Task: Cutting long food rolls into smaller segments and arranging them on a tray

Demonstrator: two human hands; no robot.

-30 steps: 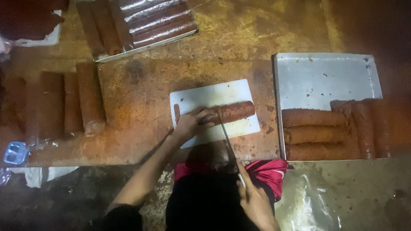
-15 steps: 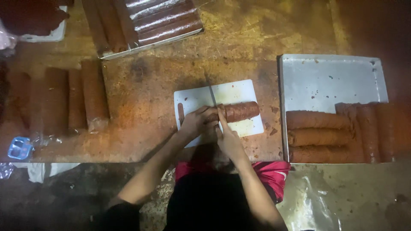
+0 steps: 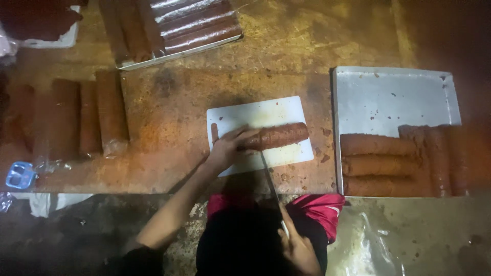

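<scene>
A brown sausage-like roll point(image 3: 280, 135) lies across a white cutting board point(image 3: 266, 115) on a stained wooden table. My left hand point(image 3: 227, 148) presses on the roll's left end. My right hand point(image 3: 299, 248) sits low near my body and grips the handle of a long knife point(image 3: 270, 179). The blade points up toward the board, with its tip just below the roll. A thin cut slice point(image 3: 214, 134) lies at the board's left edge.
A metal tray point(image 3: 394, 97) on the right holds several brown rolls point(image 3: 378, 145). Wrapped rolls point(image 3: 110, 112) lie on the table at left. Another tray of rolls point(image 3: 197, 28) sits at the top. A small blue object point(image 3: 20, 175) lies at the table's left edge.
My right hand has drawn the knife back from the roll toward my body. My left hand stays on the roll's left end.
</scene>
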